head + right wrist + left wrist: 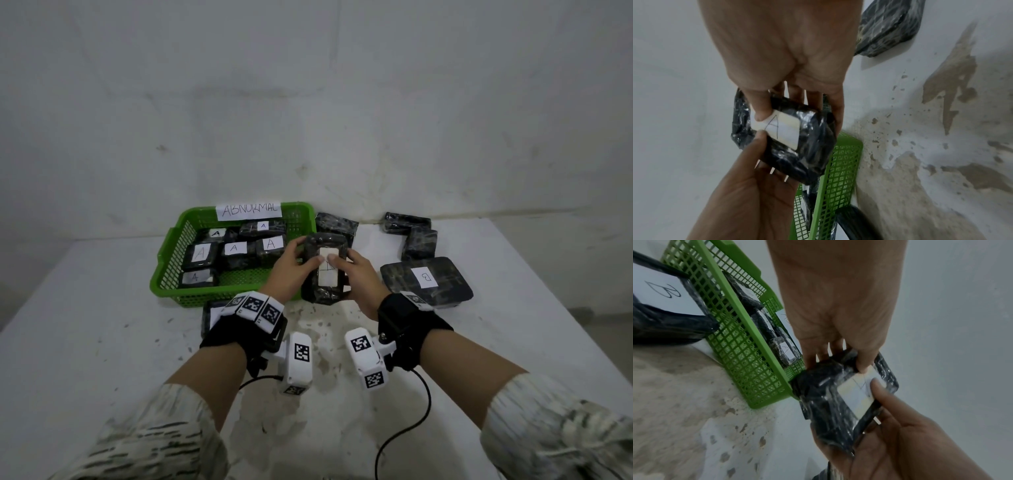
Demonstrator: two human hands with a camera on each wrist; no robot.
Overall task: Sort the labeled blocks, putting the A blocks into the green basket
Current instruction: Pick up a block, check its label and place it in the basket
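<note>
I hold a black wrapped block (325, 274) in both hands just right of the green basket (163, 274). Its white label faces up, and the right wrist view shows an A on the label (777, 128). My left hand (301, 262) grips the block's left side with its thumb on the label. Gripping the right side is my right hand (354, 269), its thumb also on the label. The left wrist view shows the block (826, 404) at the basket's corner (764, 400). Several blocks labelled A (234, 248) lie inside the basket.
A large block labelled B (426, 279) lies to the right. Unlabelled black blocks sit behind it (419, 243) and beside the basket (337, 222). Another B block (663, 288) lies under my left wrist. A paper sign (248, 209) hangs on the basket's far wall.
</note>
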